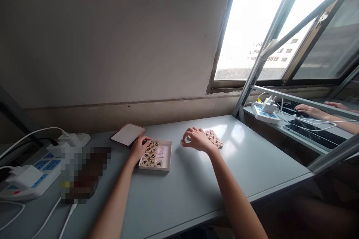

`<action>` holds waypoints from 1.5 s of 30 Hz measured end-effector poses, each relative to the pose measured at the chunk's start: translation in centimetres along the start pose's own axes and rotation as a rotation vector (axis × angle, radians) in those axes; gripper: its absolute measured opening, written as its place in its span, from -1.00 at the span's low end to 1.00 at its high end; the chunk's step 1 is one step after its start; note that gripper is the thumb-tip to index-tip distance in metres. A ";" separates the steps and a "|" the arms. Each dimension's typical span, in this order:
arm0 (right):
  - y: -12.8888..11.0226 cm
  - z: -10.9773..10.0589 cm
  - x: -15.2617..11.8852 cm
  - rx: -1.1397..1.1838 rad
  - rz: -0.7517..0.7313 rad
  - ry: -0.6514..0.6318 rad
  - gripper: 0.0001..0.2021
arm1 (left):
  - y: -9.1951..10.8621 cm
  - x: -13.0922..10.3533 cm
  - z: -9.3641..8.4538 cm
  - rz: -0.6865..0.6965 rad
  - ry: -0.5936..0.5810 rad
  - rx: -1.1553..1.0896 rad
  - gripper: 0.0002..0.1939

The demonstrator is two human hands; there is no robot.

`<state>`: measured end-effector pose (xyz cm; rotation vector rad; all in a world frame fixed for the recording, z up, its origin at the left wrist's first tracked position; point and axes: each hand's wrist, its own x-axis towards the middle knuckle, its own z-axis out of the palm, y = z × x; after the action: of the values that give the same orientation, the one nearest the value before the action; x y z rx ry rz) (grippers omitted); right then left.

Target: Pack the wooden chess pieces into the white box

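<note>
An open white box (169,157) stands on the grey desk (168,198), with several round wooden pieces (152,155) bearing dark characters along its left side and pink marks on its bare floor. My left hand (139,147) rests at the box's upper left corner, its fingers bent over the rim beside the pieces; whether it grips anything is hidden. To the right, my right hand (197,139) pinches a small round piece (183,142) between thumb and finger. Another pale piece shows under its fingers. Just beyond that hand lies a block of several round pieces (214,139) set close together.
Behind my left hand lies the box lid (128,134). At the left are a power strip (50,166) with plugs and cables, and a blurred dark object (86,175). A metal frame (252,78) borders the right side; beyond it are another person's hands (311,111) and a second power strip (265,112).
</note>
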<state>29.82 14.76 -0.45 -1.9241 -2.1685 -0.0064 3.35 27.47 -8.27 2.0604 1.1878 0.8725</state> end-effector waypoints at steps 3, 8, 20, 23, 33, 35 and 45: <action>1.9 0.2 -0.5 -0.118 0.175 -0.099 -0.78 | 0.1 0.0 0.0 -0.005 0.002 0.001 -0.72; 1.8 0.8 -0.5 -0.148 0.104 -0.032 -0.83 | 0.0 0.0 0.0 0.012 0.006 -0.008 -0.73; -6.7 1.9 0.1 0.255 -0.369 -0.076 -0.84 | 0.0 -0.2 0.1 0.007 0.020 0.014 -0.77; -9.3 3.0 -0.3 0.257 -0.448 -0.112 -0.85 | 0.2 -0.2 0.1 0.022 0.029 0.007 -0.79; -8.1 3.0 0.3 0.223 -0.363 -0.115 -0.84 | 0.4 -0.2 -0.1 0.020 0.035 0.022 -0.81; -8.0 3.0 0.5 0.246 -0.349 -0.101 -0.86 | 0.5 -0.2 -0.1 0.018 0.035 0.021 -0.80; -1.1 -0.9 -0.1 0.421 -0.076 -0.126 -0.84 | 0.4 -0.2 -0.1 -0.006 0.021 -0.001 -0.76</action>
<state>28.93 14.34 0.59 -1.6404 -2.1055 0.5268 3.36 27.12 -7.99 2.0507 1.2033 0.8938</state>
